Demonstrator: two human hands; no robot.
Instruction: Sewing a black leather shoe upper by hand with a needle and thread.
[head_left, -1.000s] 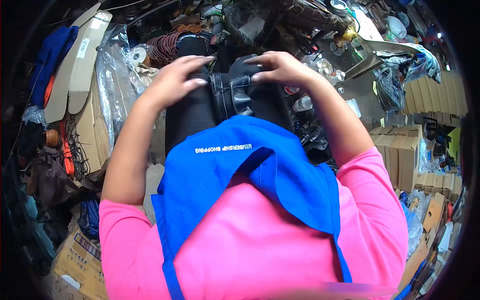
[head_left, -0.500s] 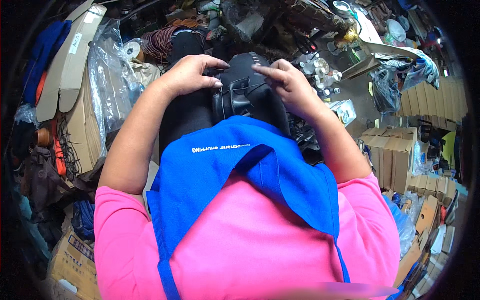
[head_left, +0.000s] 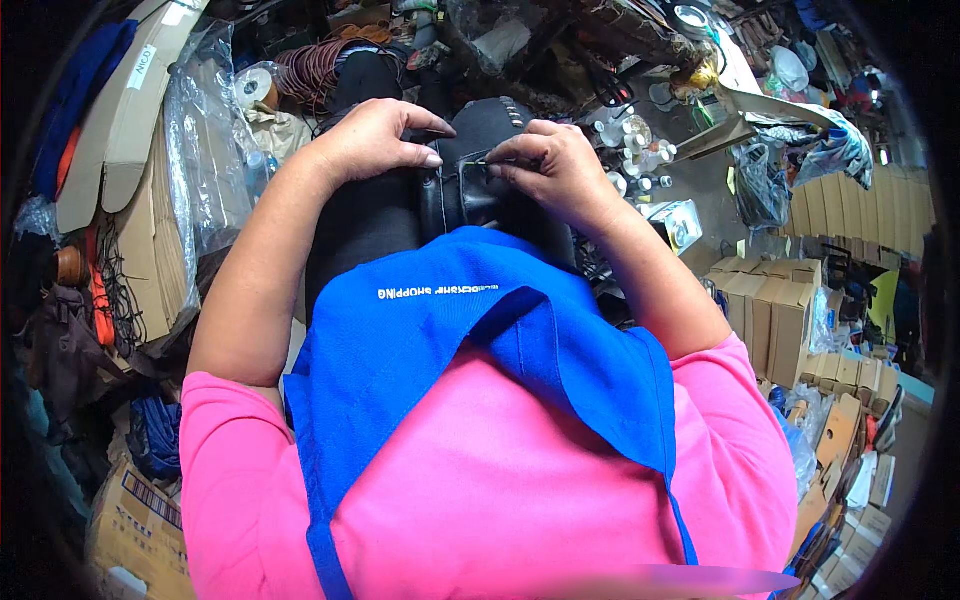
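On my lap, just beyond the blue apron (head_left: 400, 290), sits a glossy black leather-like piece (head_left: 482, 205) with a raised, folded edge. My left hand (head_left: 375, 140) is at its left side, thumb and forefinger apart, the thumb tip by the piece's upper edge. The other left fingers are mostly hidden. From the right, my right hand (head_left: 560, 172) reaches over the piece, thumb and forefinger pinched on a thin dark thread near its top. Beyond lies a dark rounded surface (head_left: 485, 125) with a row of pale stitches along its right side.
Cardboard sheets (head_left: 125, 130) and clear plastic (head_left: 205, 150) stand on the left, near a coil of reddish cord (head_left: 315, 80). Small bottles (head_left: 640, 150) cluster at the far right. Stacked cardboard boxes (head_left: 770, 310) and a hanging plastic bag (head_left: 762, 185) are on the right.
My right hand has come down and closer to the black piece, its extended forefinger now pinched against the thumb. The left hand has barely moved.
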